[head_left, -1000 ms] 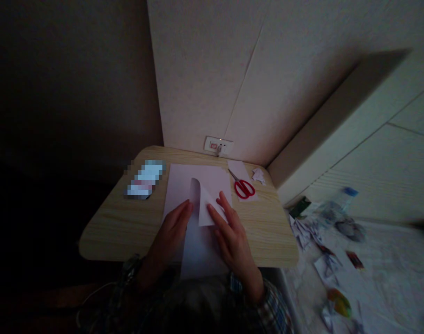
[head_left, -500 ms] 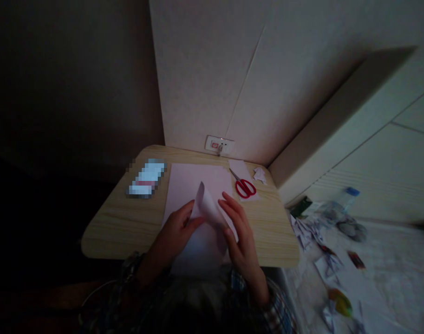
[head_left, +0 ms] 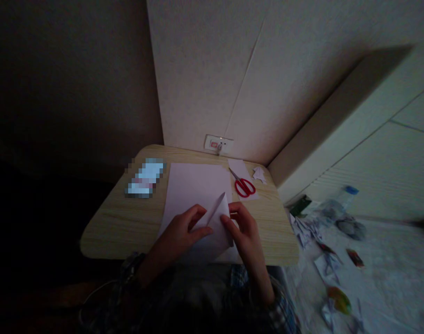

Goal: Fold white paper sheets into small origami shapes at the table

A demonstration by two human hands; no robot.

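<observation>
A partly folded sheet of white paper (head_left: 215,230) is between my two hands, with one pointed corner standing up. My right hand (head_left: 244,227) pinches its right edge between thumb and fingers. At the left side, my left hand (head_left: 185,229) has its thumb on the paper and its fingers curled along the edge, closed on it. Beneath lies a larger stack of white paper (head_left: 191,183), flat on the small wooden table (head_left: 128,232). Red-handled scissors (head_left: 244,187) rest on a paper strip (head_left: 237,165) to the right.
A phone with a blurred screen (head_left: 145,177) lies at the table's left. Small folded paper (head_left: 258,175) sits in the back right corner. A wall socket (head_left: 218,144) is behind the table. To the right, a pale surface (head_left: 389,269) holds scattered papers and a plastic bottle (head_left: 347,197).
The folded sheet has turned and come down lower, its point now leaning right. My right hand has closed from spread fingers to a pinch on the sheet's edge.
</observation>
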